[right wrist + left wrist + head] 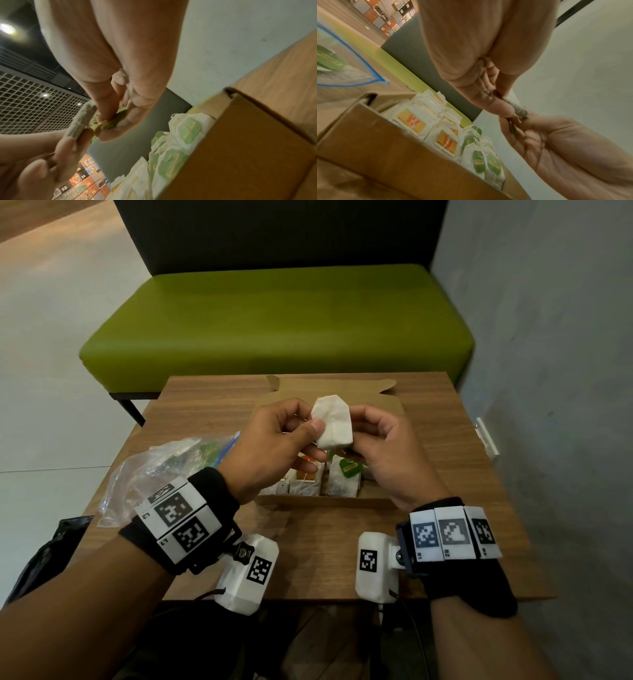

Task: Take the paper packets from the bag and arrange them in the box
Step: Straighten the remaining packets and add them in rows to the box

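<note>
A white paper packet is held in the air over the open cardboard box. My left hand pinches its left edge between thumb and fingers. My right hand is at its right side; in the right wrist view it pinches the packet's green tag beside the packet. Several packets with orange and green labels stand in rows in the box. The clear plastic bag with a blue zip lies on the table to the left, with some green-tagged packets still inside.
The box sits mid-table on a small wooden table, its lid flap folded back towards a green bench. A grey wall runs along the right. A black bag lies at the lower left, off the table.
</note>
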{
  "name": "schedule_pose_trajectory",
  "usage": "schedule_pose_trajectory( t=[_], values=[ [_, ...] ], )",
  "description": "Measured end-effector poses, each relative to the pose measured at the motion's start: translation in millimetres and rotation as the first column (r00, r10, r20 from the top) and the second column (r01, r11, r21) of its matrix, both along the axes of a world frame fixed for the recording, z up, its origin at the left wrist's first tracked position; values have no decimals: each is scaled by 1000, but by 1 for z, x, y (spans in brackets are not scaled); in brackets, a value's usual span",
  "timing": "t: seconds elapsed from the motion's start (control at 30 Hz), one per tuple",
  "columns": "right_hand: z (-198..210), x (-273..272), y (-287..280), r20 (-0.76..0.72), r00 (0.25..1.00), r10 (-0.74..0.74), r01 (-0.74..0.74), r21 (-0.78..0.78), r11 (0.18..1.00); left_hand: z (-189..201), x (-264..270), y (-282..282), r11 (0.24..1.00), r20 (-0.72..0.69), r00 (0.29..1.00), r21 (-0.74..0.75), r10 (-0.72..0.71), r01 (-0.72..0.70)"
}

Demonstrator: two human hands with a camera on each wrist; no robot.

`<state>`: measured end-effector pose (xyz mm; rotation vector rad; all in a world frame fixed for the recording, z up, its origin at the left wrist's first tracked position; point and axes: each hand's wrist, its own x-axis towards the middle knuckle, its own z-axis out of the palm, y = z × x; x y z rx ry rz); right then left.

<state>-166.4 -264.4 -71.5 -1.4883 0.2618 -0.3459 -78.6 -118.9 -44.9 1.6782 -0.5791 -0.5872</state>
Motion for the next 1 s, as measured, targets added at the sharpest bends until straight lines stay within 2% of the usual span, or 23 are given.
schedule_pose_trajectory(
  t=[0.17, 0.33, 0.5, 0.63, 0.8, 1.0],
  values=[
    [0, 0, -1, -2, 999, -49, 49, -9, 999, -2, -1, 0, 998, 9, 998, -15, 68, -68],
    [2, -1, -1, -31, 999, -22, 23, 33, 999, -2, 2, -2, 988, 45, 987, -35, 152, -150],
    [1, -1, 0, -67, 996, -50, 47, -44, 998, -3, 1, -2, 989, 131, 980, 2, 147, -148],
    [0, 0, 1, -59, 993, -102, 103, 9, 995, -4, -1, -1, 986, 207, 966, 35, 154, -165],
    [2, -1, 1, -38, 998, -59, 63, 112, 992, -7, -1, -2, 989, 200, 971, 42, 132, -143],
    [1, -1, -1, -22, 999, -34, 38, 188, 981, -1, 0, -6, 999, 89, 995, 15, 36, -38]
  ],
)
